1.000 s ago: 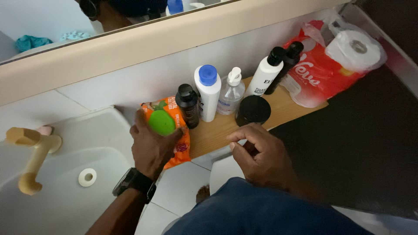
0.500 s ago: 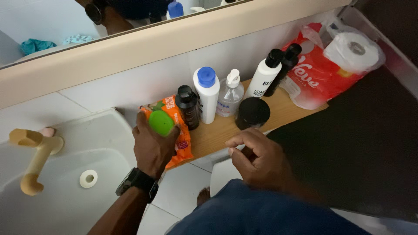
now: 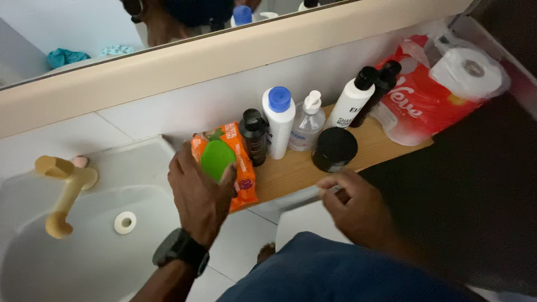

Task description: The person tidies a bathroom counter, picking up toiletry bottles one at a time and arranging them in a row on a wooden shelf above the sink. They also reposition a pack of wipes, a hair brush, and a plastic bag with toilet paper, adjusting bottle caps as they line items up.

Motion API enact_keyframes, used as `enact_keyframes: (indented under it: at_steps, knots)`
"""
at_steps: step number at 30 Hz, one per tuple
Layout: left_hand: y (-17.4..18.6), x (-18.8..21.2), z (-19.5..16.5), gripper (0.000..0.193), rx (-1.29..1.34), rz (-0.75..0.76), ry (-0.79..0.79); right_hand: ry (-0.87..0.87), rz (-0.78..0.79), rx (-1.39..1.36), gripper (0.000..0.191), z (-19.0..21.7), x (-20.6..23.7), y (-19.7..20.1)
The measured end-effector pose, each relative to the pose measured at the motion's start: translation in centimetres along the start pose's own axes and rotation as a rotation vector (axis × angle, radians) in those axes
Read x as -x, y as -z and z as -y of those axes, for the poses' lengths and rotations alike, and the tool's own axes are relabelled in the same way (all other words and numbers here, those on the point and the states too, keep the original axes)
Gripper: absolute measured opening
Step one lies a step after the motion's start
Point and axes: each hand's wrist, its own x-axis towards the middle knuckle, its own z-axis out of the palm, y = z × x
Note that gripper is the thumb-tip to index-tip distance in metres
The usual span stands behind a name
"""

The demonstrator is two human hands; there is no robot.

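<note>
The orange packet (image 3: 238, 168) with a green flap lies at the left end of the wooden shelf (image 3: 291, 170), the left hand (image 3: 198, 196) closed round its near side, dark bottle (image 3: 254, 137) just behind, while the right hand (image 3: 358, 207) pinches something small I cannot make out

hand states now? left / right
Left hand: closed on the orange wipes pack with the green lid.
Right hand: fingers curled; cannot tell whether it holds anything.
</note>
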Motion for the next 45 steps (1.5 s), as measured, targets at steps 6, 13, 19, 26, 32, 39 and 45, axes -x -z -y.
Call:
enact_keyframes:
  at_steps: [6, 13, 19, 26, 32, 39, 45]
  knots:
    - [0.8, 2.9, -1.6, 0.054, 0.059, -0.055, -0.109, -0.056, -0.038, 0.103, 0.031, -2.7, -2.0, 0.7]
    - [1.0, 4.8, -2.6, 0.013, 0.318, 0.453, -0.160, -0.336, -0.016, 0.109, 0.039, -2.5, -2.2, 0.5]
    - [2.9, 3.7, -1.1, 0.019, 0.323, 0.739, -0.138, -0.161, -0.232, 0.115, 0.039, -1.4, -5.7, 3.4]
    - [5.6, 3.4, 1.4, 0.022, 0.315, 0.627, -0.118, 0.414, -0.606, 0.240, 0.047, -1.9, -12.3, 4.6]
    - [7.2, 4.2, 2.2, 0.023, 0.254, 0.657, -0.026, 0.303, -0.688, 0.238, 0.058, 0.8, -11.6, 3.7]
    - [8.0, 6.6, 1.3, 0.031, 0.207, 0.651, -0.020, 0.182, -0.516, 0.250, 0.043, 2.4, -3.0, 1.2]
    - [9.4, 8.2, 1.4, 0.037, 0.231, 0.704, 0.083, 0.189, -0.316, 0.150, 0.031, 2.0, 1.9, -0.6]
